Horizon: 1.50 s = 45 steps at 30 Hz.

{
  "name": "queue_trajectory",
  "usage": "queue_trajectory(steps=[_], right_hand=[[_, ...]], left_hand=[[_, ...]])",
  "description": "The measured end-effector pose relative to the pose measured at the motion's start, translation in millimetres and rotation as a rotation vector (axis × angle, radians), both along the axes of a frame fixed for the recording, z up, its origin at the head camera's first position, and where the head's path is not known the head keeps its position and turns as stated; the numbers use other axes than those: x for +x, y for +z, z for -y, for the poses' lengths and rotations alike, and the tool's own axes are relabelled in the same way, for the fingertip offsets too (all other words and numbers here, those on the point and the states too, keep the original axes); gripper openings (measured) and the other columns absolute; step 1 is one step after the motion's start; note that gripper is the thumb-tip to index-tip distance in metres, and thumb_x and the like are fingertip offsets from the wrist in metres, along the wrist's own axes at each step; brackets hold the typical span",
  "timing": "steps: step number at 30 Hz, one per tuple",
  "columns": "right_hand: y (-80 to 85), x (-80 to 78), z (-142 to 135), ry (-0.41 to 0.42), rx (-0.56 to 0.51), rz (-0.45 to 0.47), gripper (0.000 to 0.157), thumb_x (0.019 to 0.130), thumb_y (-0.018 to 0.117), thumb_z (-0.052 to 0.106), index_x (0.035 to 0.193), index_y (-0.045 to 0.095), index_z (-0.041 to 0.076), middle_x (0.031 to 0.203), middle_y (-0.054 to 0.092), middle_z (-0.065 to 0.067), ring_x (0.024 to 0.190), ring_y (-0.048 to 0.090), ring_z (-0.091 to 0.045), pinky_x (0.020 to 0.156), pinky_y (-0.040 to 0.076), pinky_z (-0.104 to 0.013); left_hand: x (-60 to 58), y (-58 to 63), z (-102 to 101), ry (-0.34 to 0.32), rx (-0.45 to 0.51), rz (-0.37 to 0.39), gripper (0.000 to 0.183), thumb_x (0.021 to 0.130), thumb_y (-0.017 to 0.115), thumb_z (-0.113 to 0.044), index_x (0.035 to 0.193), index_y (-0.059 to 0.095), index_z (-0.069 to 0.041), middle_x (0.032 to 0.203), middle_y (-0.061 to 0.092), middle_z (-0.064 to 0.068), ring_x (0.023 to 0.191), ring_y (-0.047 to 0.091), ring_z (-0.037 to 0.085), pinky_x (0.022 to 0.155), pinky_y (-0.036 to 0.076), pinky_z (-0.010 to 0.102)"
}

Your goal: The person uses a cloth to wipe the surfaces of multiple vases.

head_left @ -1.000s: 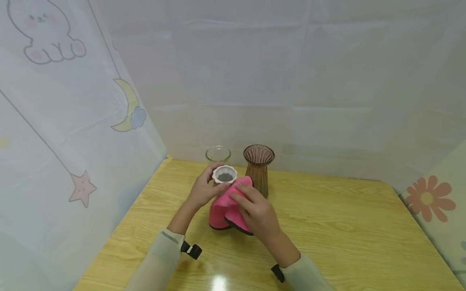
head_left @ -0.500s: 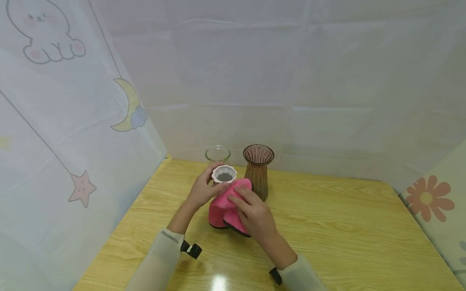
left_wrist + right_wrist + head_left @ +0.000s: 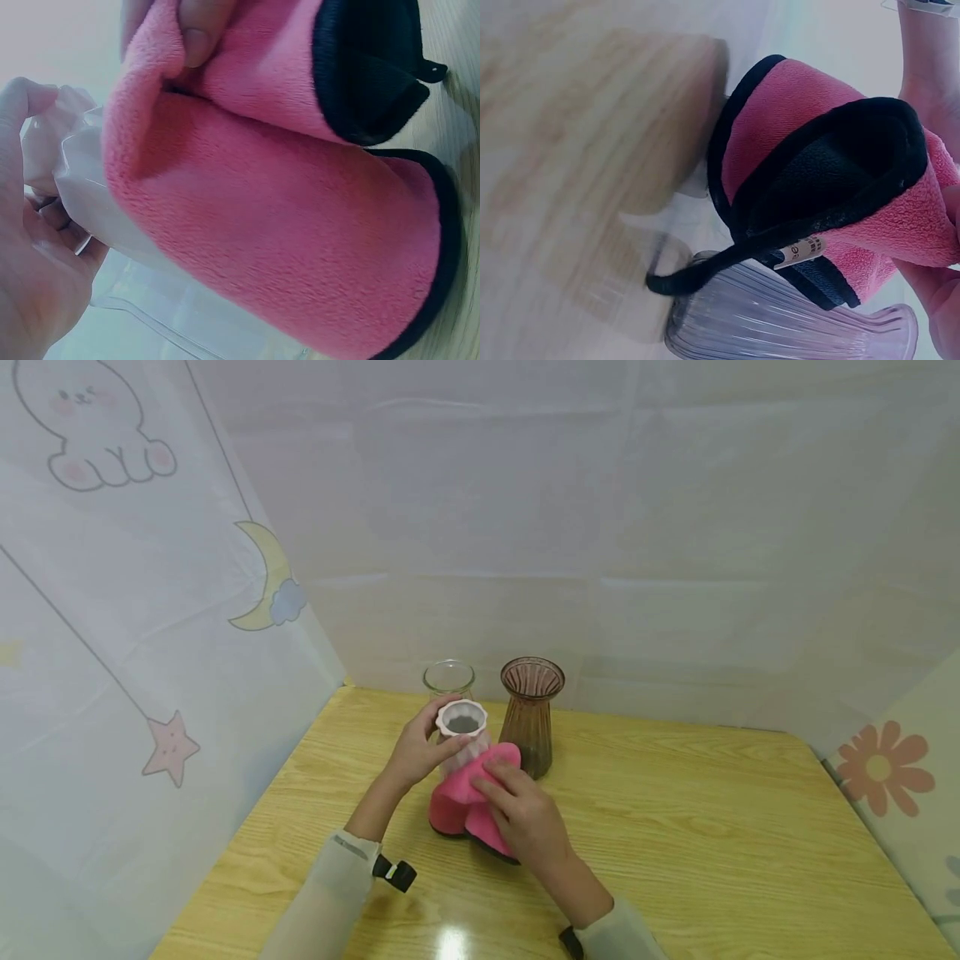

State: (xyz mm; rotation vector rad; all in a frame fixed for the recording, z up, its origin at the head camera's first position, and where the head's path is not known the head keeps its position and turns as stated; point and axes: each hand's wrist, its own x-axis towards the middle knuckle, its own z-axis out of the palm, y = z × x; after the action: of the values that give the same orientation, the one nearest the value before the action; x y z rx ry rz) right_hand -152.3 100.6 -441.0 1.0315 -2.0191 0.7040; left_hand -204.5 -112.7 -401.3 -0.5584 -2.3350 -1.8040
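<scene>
My left hand [image 3: 417, 753] grips a white vase [image 3: 477, 747] with a scalloped rim by its upper part, thumb in front and fingers behind. A pink plush cloth [image 3: 454, 795] with black edging covers the vase's lower front. My right hand [image 3: 531, 817] holds this cloth against the vase's right side. In the left wrist view the cloth [image 3: 262, 217] hangs in folds and hides much of the glossy white vase [image 3: 105, 199]. A loop and a small label [image 3: 802, 251] show on the cloth's black edge in the right wrist view.
A ribbed purple-brown glass vase [image 3: 531, 718] stands just behind and right of my right hand. Behind my left hand is a clear glass vase [image 3: 450, 692], mostly hidden. All are on a wooden table [image 3: 697, 827], with a pale printed sheet [image 3: 675, 527] hung behind it.
My right hand and the cloth have slid a little down the white vase, uncovering more of its side below the rim. My left hand and the vase have stayed in place.
</scene>
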Motion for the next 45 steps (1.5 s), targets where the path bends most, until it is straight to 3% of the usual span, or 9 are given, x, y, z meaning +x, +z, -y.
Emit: queue_trajectory(steps=[13,19,27,32,37,41,45], right_hand=[[-14.1,2.8,0.2,-0.012,0.024,0.013,0.033,0.075,0.086,-0.003,0.105,0.079,0.008,0.114,0.071,-0.012,0.108,0.069,-0.026,0.092,0.056,-0.035],[-19.3,4.2,1.6,-0.017,0.056,0.049,0.032,0.076,0.085,-0.002,0.105,0.08,0.009,0.114,0.071,-0.011,0.108,0.069,-0.024,0.093,0.055,-0.033],[-19.2,7.0,2.0,-0.009,0.082,0.076,0.028,0.078,0.084,-0.002,0.103,0.08,0.01,0.114,0.071,-0.011,0.109,0.069,-0.024,0.093,0.056,-0.033],[-15.9,8.7,0.3,0.005,0.069,0.052,0.03,0.076,0.084,-0.002,0.103,0.08,0.009,0.113,0.071,-0.011,0.107,0.069,-0.025,0.09,0.057,-0.033],[-6.3,7.8,-3.3,0.032,0.006,-0.013,0.031,0.077,0.079,-0.004,0.105,0.079,0.008,0.112,0.071,-0.012,0.103,0.07,-0.026,0.088,0.058,-0.034],[6.9,6.4,-4.4,0.066,-0.034,-0.05,0.017,0.096,0.065,0.003,0.107,0.078,0.005,0.114,0.07,-0.013,0.104,0.069,-0.028,0.09,0.057,-0.034],[20.8,4.8,-3.6,0.055,-0.054,-0.074,0.032,0.107,0.049,0.016,0.107,0.078,0.004,0.115,0.07,-0.015,0.106,0.069,-0.03,0.091,0.057,-0.035]], left_hand=[[-2.9,-1.1,1.9,-0.045,0.038,0.01,0.066,0.089,0.074,-0.009,0.148,0.046,0.001,0.136,0.058,0.021,0.123,0.054,0.035,0.101,0.043,0.052],[-5.0,-2.1,4.0,-0.093,0.083,0.022,0.066,0.09,0.072,-0.011,0.148,0.044,0.004,0.136,0.056,0.024,0.123,0.053,0.035,0.099,0.045,0.04],[-8.9,-5.7,6.4,-0.186,0.16,0.029,0.073,0.092,0.073,-0.024,0.151,0.04,0.003,0.14,0.05,0.029,0.122,0.052,0.024,0.098,0.045,0.026],[-6.9,-7.4,4.9,-0.218,0.192,0.046,0.081,0.091,0.074,-0.026,0.155,0.032,0.001,0.141,0.046,0.029,0.121,0.05,0.021,0.098,0.044,0.024],[-3.9,-7.1,-1.8,-0.119,0.136,0.024,0.08,0.087,0.078,-0.015,0.153,0.034,-0.002,0.141,0.048,0.021,0.124,0.05,0.027,0.103,0.042,0.033],[-2.7,-3.5,-7.0,0.018,0.072,0.008,0.073,0.084,0.079,-0.009,0.146,0.042,-0.002,0.137,0.053,0.017,0.122,0.051,0.032,0.102,0.041,0.046],[-0.5,1.3,-7.2,0.064,0.031,0.018,0.07,0.083,0.08,-0.012,0.143,0.046,-0.001,0.135,0.056,0.017,0.121,0.052,0.034,0.101,0.041,0.054]])
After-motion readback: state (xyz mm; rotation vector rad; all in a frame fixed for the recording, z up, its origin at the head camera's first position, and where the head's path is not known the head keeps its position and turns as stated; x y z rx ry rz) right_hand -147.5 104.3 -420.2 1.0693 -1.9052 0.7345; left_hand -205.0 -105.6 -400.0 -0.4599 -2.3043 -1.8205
